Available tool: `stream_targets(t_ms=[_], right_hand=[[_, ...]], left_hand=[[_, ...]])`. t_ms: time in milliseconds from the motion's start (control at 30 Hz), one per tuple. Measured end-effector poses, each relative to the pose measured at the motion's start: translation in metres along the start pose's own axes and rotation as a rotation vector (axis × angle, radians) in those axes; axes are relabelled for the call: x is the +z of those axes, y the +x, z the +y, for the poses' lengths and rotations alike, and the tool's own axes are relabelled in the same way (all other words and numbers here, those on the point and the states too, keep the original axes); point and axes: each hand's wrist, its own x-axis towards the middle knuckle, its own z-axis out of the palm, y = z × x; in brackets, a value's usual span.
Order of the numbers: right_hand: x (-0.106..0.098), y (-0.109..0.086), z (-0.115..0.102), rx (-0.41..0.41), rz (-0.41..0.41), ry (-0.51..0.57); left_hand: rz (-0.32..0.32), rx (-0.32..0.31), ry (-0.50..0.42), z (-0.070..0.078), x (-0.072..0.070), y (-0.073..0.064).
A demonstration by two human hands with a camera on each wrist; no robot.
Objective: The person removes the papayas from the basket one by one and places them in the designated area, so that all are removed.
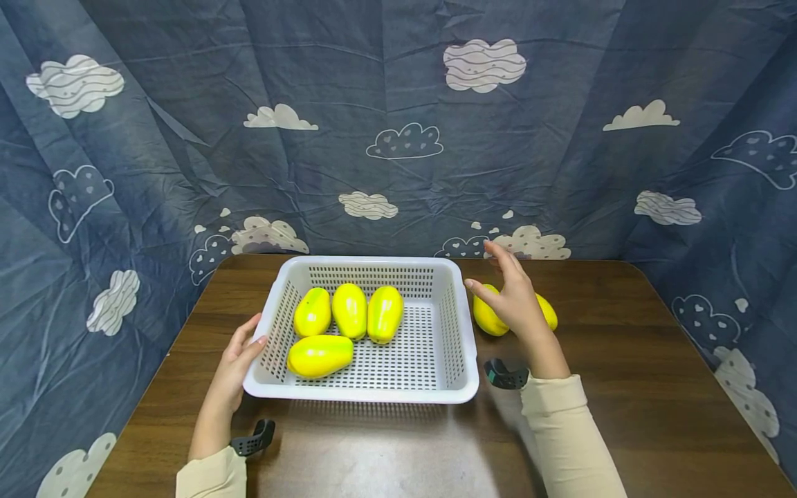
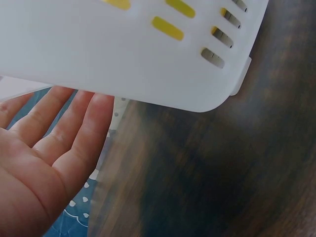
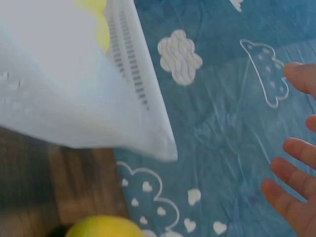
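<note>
A white slotted plastic basket holds several yellow mangoes, one of them a mango lying sideways at the front left. My left hand is at the basket's left side, thumb by the rim. In the left wrist view its straight fingers reach up to the basket's edge. My right hand is raised just beyond the right rim, fingers spread, holding nothing. Behind and below it, yellow mango shows on both sides of the wrist and palm, partly hidden.
The basket stands on a brown wooden table, with mangoes toward its left half and bare slotted floor at its right. A blue curtain with white clouds hangs right behind the table's back edge. Each wrist wears a dark strap.
</note>
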Motion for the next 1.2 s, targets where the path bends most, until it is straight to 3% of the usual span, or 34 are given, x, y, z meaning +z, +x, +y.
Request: stream_targets(t_ms=[233,633,933,1200], right_hand=[[0.016,0.009,-0.019,0.019,-0.082,0.010],[0.047,0.025,-0.022,0.004,-0.171,0.030],[0.066,0.034,-0.029,0.045,-0.260,0.000],[0.087,0.041,-0.030,0.146,-0.365,0.055]], left_hand=[[0.005,-0.003,-0.002,-0.001,-0.001,0.001],[0.006,-0.020,0.004,-0.001,-0.002,0.002],[0.003,-0.016,-0.006,-0.002,-0.001,0.002],[0.002,-0.008,-0.016,-0.002,-0.001,0.001]])
